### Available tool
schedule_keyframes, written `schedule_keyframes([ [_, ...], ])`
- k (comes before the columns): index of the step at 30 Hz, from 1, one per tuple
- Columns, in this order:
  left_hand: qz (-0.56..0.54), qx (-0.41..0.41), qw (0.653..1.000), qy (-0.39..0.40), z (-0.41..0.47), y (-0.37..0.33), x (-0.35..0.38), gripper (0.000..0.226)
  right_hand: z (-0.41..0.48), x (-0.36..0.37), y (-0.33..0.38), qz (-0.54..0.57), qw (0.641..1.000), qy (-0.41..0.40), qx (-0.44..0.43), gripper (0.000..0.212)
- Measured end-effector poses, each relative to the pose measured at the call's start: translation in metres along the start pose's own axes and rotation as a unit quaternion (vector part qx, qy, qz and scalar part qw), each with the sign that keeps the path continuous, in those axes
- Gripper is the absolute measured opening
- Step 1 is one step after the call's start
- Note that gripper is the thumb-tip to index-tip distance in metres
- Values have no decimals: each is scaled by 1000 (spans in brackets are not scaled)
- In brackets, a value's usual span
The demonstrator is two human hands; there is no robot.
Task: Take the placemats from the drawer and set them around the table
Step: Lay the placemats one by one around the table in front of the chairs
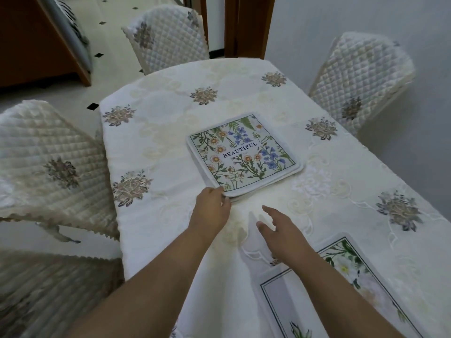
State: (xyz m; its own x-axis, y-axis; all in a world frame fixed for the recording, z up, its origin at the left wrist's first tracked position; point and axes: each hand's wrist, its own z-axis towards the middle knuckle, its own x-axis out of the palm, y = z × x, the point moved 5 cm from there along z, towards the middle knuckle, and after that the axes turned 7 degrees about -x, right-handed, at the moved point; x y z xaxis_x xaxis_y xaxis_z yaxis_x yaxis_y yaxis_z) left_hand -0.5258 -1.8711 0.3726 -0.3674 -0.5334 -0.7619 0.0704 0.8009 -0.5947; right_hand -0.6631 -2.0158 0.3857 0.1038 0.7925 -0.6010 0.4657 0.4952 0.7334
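We note the stack of placemats (pixel 244 153) lying near the middle of the table (pixel 156 132), turned cornerwise, its near corner pointing at us. The left hand (pixel 211 208) sits at that corner, fingers curled onto the stack's edge; whether it pinches one mat or several we cannot tell. The right hand (pixel 275 230) hovers just short of the stack, fingers spread and empty. One placemat (pixel 341 286) already lies at the near right place. In our judgement the left hand is nearer and leads
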Motion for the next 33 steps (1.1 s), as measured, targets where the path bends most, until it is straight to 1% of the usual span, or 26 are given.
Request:
schedule_keyframes([
  [2,-38,18,999,-33,-10,-11,-7,35,7,1,8,32,999,0,0,46],
  [5,-117,8,992,-55,-38,-23,-16,23,19,-1,18,164,985,-28,36,37],
  [8,-184,-10,982,-33,-69,-23,-13,19,31,0,20,299,949,-57,87,32],
  [10,-193,0,981,-1,-85,-20,-6,16,40,1,14,328,936,-79,104,33],
  [12,-172,23,984,41,-93,-15,3,14,46,1,10,328,933,-108,102,37],
  [14,-138,41,987,64,-92,-4,8,14,42,-3,13,292,943,-127,92,51],
  [15,-122,45,990,58,-88,4,7,15,38,-5,16,267,951,-133,84,54],
  [17,-80,40,996,7,-70,22,0,23,30,-9,17,223,962,-145,59,54],
  [18,-69,25,997,-13,-60,30,-7,29,25,-12,20,205,967,-147,46,53],
  [19,-71,-3,997,-12,-49,39,-12,34,19,-16,22,189,970,-147,32,53],
  [22,-132,-84,986,61,-34,43,-32,45,0,-31,24,183,972,-149,1,54],
  [24,-231,-119,956,132,-39,33,-43,47,-17,-45,27,186,972,-145,-18,54],
  [25,-262,-135,941,166,-45,29,-47,46,-26,-52,29,190,971,-141,-27,55],
  [27,-260,-142,928,224,-57,28,-51,37,-44,-64,31,185,975,-121,-34,58],
  [29,-274,-133,911,278,-71,30,-48,37,-66,-76,31,175,979,-103,-34,58],
  [31,-306,-126,896,296,-87,28,-45,42,-89,-91,30,203,973,-108,-30,56],
  [33,-327,-120,898,269,-102,24,-50,41,-113,-105,31,255,959,-124,-24,55],
])
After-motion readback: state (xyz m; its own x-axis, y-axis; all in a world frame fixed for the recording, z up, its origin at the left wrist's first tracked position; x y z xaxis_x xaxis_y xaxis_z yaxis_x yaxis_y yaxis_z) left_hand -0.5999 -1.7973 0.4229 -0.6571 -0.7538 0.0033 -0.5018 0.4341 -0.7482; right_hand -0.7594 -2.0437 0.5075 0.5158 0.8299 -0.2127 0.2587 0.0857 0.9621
